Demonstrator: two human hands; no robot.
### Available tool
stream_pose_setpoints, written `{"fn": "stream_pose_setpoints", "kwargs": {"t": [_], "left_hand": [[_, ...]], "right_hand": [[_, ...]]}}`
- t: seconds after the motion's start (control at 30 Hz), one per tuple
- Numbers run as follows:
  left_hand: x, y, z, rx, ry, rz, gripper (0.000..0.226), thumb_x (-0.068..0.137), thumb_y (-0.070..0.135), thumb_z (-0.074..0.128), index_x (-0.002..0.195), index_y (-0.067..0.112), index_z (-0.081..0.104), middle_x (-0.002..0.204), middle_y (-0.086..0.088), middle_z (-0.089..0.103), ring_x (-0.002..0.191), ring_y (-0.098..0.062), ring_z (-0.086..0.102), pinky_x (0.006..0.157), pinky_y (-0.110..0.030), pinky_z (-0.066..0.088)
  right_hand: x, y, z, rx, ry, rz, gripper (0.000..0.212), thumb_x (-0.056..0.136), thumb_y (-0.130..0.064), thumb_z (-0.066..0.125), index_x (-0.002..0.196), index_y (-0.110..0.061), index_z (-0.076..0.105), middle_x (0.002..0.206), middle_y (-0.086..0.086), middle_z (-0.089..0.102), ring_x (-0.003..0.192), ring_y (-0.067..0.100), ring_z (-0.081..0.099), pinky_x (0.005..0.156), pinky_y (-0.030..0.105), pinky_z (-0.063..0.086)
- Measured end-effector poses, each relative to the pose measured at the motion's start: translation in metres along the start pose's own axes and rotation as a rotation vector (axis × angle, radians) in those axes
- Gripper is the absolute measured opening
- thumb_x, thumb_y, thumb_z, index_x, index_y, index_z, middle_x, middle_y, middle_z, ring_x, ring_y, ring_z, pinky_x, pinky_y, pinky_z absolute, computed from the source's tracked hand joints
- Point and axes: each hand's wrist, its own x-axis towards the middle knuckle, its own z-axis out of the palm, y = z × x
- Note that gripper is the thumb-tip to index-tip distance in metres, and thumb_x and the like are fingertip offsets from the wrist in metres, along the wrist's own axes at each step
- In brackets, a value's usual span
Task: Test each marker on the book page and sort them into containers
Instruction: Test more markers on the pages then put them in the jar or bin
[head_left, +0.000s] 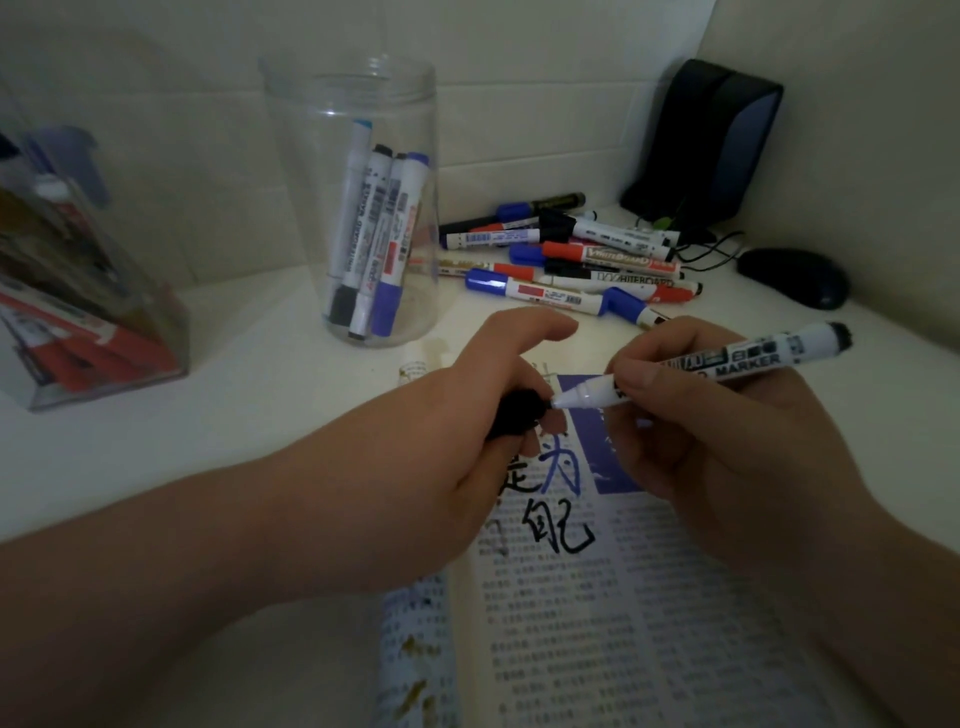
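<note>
In the head view, the right hand (701, 457) pinches a marker (727, 369) by the front of its barrel, thumb and fingertips curled round it just behind the bare white nib end. This is a writing grip, close to the tip for control. The barrel slants up and to the right, with its black tail clear of the hand.

The left hand (457, 415) has its fingers curled round the black cap (514, 415), with the thumb sticking out loosely above. The cap's mouth faces the nib and the two are almost touching. The marker is therefore being either opened or closed, and I cannot tell which.

Both hands hover over the open book (597, 597), which lies flat near the table's (234, 415) front edge, where a test stroke needs only a short drop. Large black and blue characters are scrawled over the print right under the hands, so some testing looks done.

A clear jar (291, 182) stands beyond the left hand with four markers upright in it. A clear box (156, 332) at far left holds more, some red. Both sit within reach for sorting.

The unsorted pile (571, 254) lies just behind the book on the right-hand side, handy for that hand to draw from. A mouse (792, 278) sits to the right of it.
</note>
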Motion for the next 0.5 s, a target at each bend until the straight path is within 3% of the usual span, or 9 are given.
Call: {"fn": "stream_pose_setpoints", "kwargs": {"t": [0.1, 0.23, 0.3, 0.37, 0.43, 0.5], "left_hand": [[-0.001, -0.004, -0.002, 0.038, -0.017, 0.014, 0.064, 0.097, 0.013, 0.053, 0.139, 0.049, 0.019, 0.114, 0.028, 0.058, 0.104, 0.008, 0.058, 0.088, -0.009, 0.044], [0.000, -0.003, -0.001, -0.071, 0.056, 0.006, 0.056, 0.093, 0.018, 0.065, 0.129, 0.048, 0.035, 0.111, 0.028, 0.066, 0.100, 0.003, 0.065, 0.086, -0.020, 0.051], [0.002, -0.003, -0.003, -0.277, 0.111, -0.078, 0.051, 0.085, 0.018, 0.073, 0.121, 0.042, 0.047, 0.101, 0.017, 0.074, 0.088, -0.007, 0.071, 0.076, -0.027, 0.057], [0.005, -0.001, -0.006, -0.438, 0.164, -0.136, 0.043, 0.077, 0.020, 0.075, 0.114, 0.032, 0.058, 0.087, 0.006, 0.077, 0.067, -0.013, 0.071, 0.060, -0.024, 0.055], [0.007, 0.000, -0.009, -0.437, 0.184, -0.133, 0.029, 0.077, 0.017, 0.076, 0.105, 0.019, 0.066, 0.071, 0.005, 0.075, 0.049, -0.011, 0.064, 0.045, -0.019, 0.047], [0.008, -0.002, -0.011, -0.433, 0.179, -0.114, 0.021, 0.078, 0.021, 0.074, 0.097, 0.013, 0.069, 0.063, 0.005, 0.072, 0.040, -0.009, 0.056, 0.040, -0.017, 0.040]], "right_hand": [[-0.001, 0.000, 0.000, -0.057, -0.006, 0.013, 0.014, 0.068, -0.039, 0.074, 0.074, -0.026, 0.070, 0.061, 0.014, 0.060, 0.052, 0.032, 0.046, 0.044, 0.025, 0.039], [-0.003, -0.002, 0.004, -0.156, -0.013, 0.016, 0.024, 0.063, -0.042, 0.080, 0.076, -0.024, 0.072, 0.054, 0.008, 0.059, 0.046, 0.024, 0.049, 0.042, 0.025, 0.040], [-0.005, -0.004, 0.003, -0.167, -0.011, 0.015, 0.028, 0.062, -0.038, 0.088, 0.081, -0.022, 0.075, 0.051, 0.007, 0.057, 0.044, 0.019, 0.048, 0.042, 0.025, 0.038], [-0.005, -0.006, 0.002, -0.117, -0.033, 0.011, 0.021, 0.067, -0.029, 0.089, 0.083, -0.023, 0.078, 0.054, 0.012, 0.058, 0.048, 0.026, 0.047, 0.045, 0.028, 0.038], [-0.005, -0.007, 0.000, 0.042, -0.083, 0.032, 0.013, 0.073, -0.016, 0.080, 0.085, -0.021, 0.080, 0.062, 0.014, 0.062, 0.053, 0.028, 0.051, 0.047, 0.028, 0.040], [-0.003, -0.007, -0.003, 0.216, -0.162, 0.092, 0.022, 0.074, -0.019, 0.069, 0.093, -0.014, 0.080, 0.072, 0.014, 0.067, 0.060, 0.023, 0.059, 0.044, 0.025, 0.041]]}}
